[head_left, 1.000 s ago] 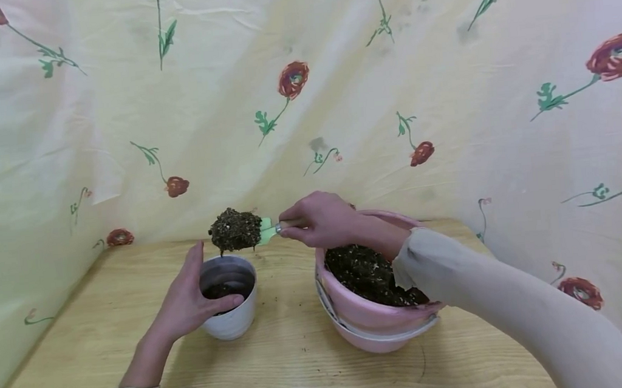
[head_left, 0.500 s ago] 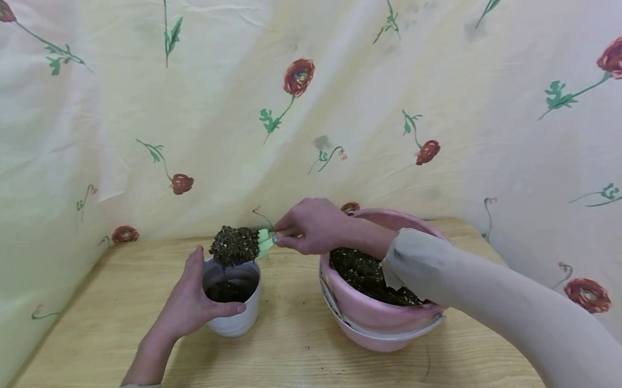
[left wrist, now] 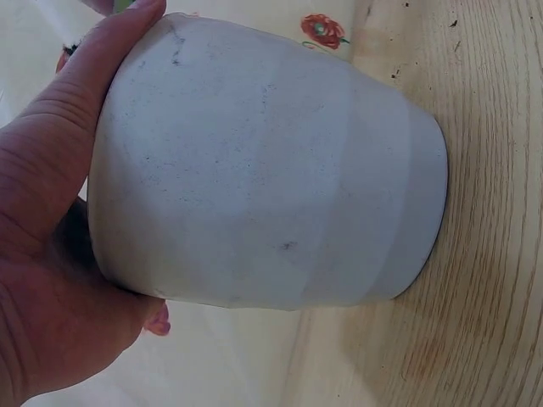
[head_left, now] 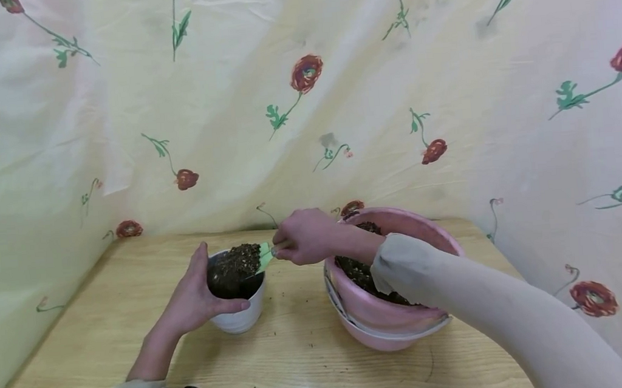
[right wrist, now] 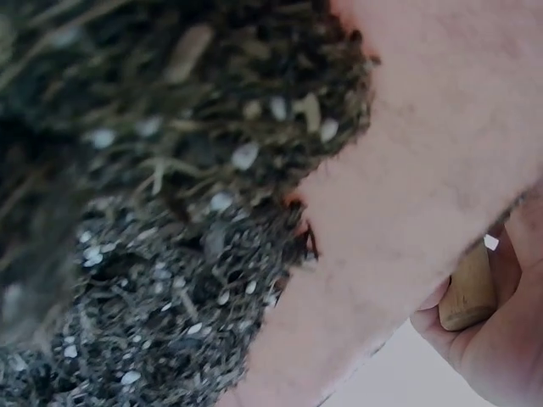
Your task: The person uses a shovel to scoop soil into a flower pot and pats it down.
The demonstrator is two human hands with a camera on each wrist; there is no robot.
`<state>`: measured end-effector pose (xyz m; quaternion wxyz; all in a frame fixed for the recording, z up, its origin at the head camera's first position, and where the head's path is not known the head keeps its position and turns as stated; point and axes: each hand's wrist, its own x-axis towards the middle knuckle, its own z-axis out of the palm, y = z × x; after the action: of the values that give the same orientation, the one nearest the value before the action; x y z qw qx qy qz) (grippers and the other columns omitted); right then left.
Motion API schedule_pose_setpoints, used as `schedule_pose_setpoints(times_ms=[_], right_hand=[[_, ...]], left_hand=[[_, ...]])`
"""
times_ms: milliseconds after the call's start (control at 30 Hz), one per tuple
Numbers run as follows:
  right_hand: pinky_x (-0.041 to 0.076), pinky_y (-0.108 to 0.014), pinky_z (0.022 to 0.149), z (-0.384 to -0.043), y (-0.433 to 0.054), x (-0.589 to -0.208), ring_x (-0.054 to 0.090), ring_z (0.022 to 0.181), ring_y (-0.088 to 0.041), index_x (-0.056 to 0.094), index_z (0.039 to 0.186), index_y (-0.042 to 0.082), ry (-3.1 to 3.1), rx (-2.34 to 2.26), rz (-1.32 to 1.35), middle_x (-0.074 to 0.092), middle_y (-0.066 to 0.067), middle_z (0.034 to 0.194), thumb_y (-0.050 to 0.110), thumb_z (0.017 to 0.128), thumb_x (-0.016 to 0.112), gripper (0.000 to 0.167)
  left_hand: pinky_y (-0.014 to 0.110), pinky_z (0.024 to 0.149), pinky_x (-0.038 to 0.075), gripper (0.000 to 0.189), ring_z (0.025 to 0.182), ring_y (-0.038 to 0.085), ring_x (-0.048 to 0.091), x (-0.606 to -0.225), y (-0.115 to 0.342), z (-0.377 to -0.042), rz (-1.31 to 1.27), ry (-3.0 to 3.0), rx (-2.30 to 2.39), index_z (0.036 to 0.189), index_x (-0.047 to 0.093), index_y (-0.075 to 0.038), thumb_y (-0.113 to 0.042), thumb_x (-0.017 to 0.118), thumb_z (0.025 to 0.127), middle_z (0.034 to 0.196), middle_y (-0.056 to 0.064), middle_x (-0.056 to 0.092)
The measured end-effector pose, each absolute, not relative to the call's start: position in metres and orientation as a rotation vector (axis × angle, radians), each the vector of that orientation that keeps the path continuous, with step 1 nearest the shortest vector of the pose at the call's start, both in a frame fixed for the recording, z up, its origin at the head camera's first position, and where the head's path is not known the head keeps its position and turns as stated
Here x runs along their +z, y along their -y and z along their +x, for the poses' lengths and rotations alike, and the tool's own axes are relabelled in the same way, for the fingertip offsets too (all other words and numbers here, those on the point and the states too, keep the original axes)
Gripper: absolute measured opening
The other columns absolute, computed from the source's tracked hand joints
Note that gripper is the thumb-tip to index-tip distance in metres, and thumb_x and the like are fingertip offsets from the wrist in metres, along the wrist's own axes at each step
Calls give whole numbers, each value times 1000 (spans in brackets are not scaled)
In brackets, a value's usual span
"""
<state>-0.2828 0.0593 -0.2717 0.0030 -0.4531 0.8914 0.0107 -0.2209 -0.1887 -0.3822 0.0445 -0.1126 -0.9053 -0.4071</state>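
My left hand [head_left: 195, 297] holds the white plastic flower pot [head_left: 239, 320] by its rim, thumb on the near side and fingers around the left. In the left wrist view the pot [left wrist: 263, 170] stands upright on the wood. My right hand [head_left: 306, 237] grips a small hand trowel with a light green blade [head_left: 265, 257]; the wooden handle's end [right wrist: 469, 292] shows in the right wrist view. Dark potting soil [head_left: 242, 259] is heaped on the blade, which tilts down over the pot's mouth. Some soil overlaps the pot's inside, and the blade's tip is hidden.
A pink bucket [head_left: 390, 334] with a grey handle lying against its side stands right of the pot, under the right forearm. Dark soil [head_left: 358, 275] with white specks lies inside it. Crumbs dot the wooden table [head_left: 302, 365]. Flowered cloth [head_left: 227, 103] hangs behind.
The right hand has lowered the loaded trowel and tipped it down into the pot's mouth, with soil sliding off its front. The left hand keeps its place at the pot's rim.
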Motion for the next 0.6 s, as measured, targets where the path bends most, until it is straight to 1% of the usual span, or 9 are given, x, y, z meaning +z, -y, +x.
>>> schedule_pose_setpoints(times_ms=[200,300,433,600], right_hand=[[19,-23,47,-282,-51,-275,24,50,-8,31,57,23,-2809,120,-1485,24,9,53,20,91,57,43],[20,-24,48,-281,-47,-276,23,51,-9,30,57,23,-2811,180,-1486,23,8,54,17,89,56,42],[21,-25,48,-281,-45,-276,25,51,-9,32,56,23,-2821,251,-1470,25,8,53,18,90,57,42],[18,-26,48,-279,-43,-274,20,53,-10,30,56,22,-2848,309,-1530,20,7,54,12,85,57,41]], left_hand=[[62,109,23,146,141,46,16,-381,187,-222,-340,2771,-1218,153,-9,-4,-55,88,56,158,25,3],[62,108,24,146,141,46,17,-380,186,-222,-332,2779,-1217,153,-9,-5,-55,88,57,159,24,3],[63,108,24,145,141,46,16,-379,187,-221,-330,2786,-1221,153,-9,-5,-55,88,58,159,23,2],[64,108,22,144,141,47,14,-380,188,-220,-341,2780,-1239,153,-9,-5,-54,88,58,159,23,1]])
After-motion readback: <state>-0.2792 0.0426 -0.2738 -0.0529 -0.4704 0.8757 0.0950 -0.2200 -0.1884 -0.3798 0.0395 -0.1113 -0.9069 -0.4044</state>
